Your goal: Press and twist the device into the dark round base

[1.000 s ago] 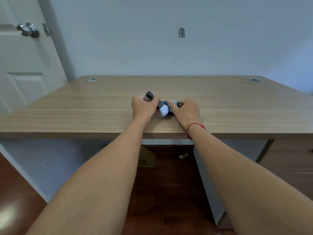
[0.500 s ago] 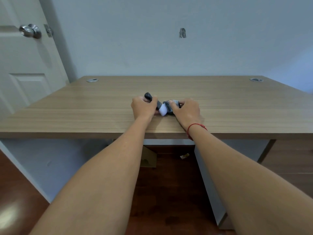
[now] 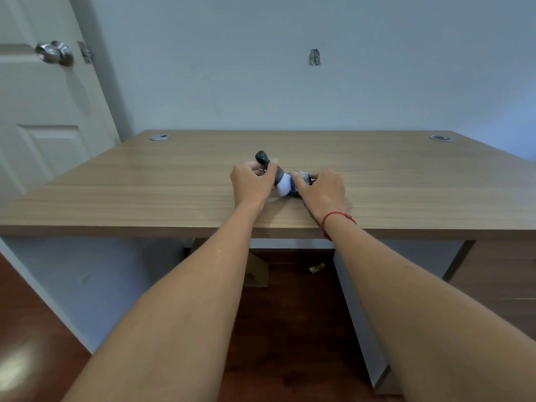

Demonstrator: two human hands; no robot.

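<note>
Left hand (image 3: 251, 184) gripping dark grey handle of white-bristled brush (image 3: 282, 184), handle tip now lifting higher than second ago, brush head tilting down onto small dark grey gadget (image 3: 300, 181). Right hand (image 3: 323, 190) pinching gadget, holding it steady near front edge of light wooden desk (image 3: 145, 184). Desk surface lying bare to both sides and behind; wall well beyond.

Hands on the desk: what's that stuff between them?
In the head view, a small dark grey and white object sits between the left hand and right hand; both grip it.
</note>
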